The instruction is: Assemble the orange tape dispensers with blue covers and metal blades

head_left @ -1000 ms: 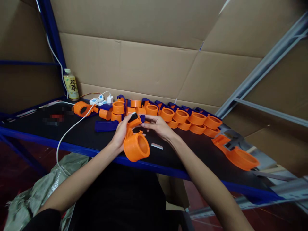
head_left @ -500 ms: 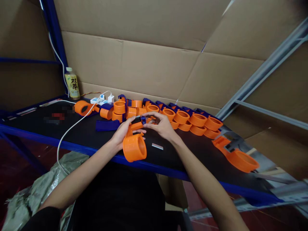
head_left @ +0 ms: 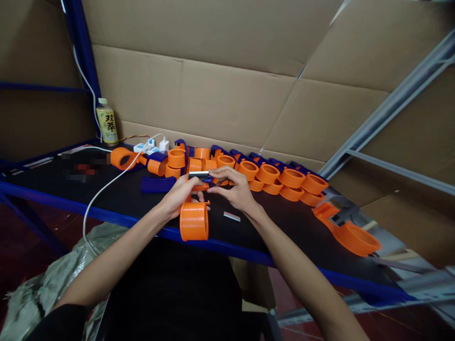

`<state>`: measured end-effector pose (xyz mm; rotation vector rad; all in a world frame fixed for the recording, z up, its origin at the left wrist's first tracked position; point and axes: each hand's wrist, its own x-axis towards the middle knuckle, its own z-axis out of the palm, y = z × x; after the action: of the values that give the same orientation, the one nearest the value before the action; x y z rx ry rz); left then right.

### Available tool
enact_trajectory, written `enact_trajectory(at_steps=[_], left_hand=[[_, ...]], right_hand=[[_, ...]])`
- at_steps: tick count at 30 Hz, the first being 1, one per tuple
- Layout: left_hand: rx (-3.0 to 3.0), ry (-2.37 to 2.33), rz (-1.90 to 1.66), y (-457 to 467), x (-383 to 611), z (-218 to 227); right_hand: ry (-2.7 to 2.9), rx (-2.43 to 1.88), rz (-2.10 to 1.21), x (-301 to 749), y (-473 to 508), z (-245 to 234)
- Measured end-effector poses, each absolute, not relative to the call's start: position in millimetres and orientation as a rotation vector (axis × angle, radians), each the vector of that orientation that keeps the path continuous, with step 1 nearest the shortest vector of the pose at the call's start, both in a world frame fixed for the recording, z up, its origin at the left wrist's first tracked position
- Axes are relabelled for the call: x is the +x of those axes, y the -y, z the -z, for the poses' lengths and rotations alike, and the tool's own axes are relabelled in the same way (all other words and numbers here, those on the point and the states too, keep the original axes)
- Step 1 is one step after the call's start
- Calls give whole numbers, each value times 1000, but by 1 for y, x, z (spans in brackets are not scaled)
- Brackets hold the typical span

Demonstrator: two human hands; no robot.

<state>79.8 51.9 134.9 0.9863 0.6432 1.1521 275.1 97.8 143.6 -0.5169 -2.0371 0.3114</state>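
My left hand (head_left: 179,192) is closed around the arm of an orange tape dispenser (head_left: 194,221), its wide ring hanging below the fingers. At the dispenser's top sits a black part with a pale toothed edge (head_left: 199,174), beside a small dark blue piece. My right hand (head_left: 232,187) pinches that end from the right, with thumb and fingertips on the dark blue piece. On the black tabletop below my right hand lies a small pale strip (head_left: 232,216). Behind my left hand rests a dark blue curved plastic piece (head_left: 158,184).
Several orange and dark blue dispensers (head_left: 291,177) stand stacked along the back. Another orange dispenser body (head_left: 350,234) lies at the right end. A white cable (head_left: 106,186) crosses the left side from a power strip (head_left: 142,148). A yellow-labelled bottle (head_left: 107,123) stands at the back left.
The held dispenser has turned, so its ring shows its side rather than its opening. Its toothed edge has come into clearer view. Both hands stay on it.
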Motion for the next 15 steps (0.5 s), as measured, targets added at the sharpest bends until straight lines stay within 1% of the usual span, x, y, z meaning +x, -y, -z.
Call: enact_trajectory(at_steps=[11, 15], left_hand=[[1259, -670, -1253, -58, 77, -130], [1167, -366, -1238, -56, 70, -138]], right_hand=[[2053, -412, -122, 275, -92, -145], [1946, -432, -80, 273, -93, -143]])
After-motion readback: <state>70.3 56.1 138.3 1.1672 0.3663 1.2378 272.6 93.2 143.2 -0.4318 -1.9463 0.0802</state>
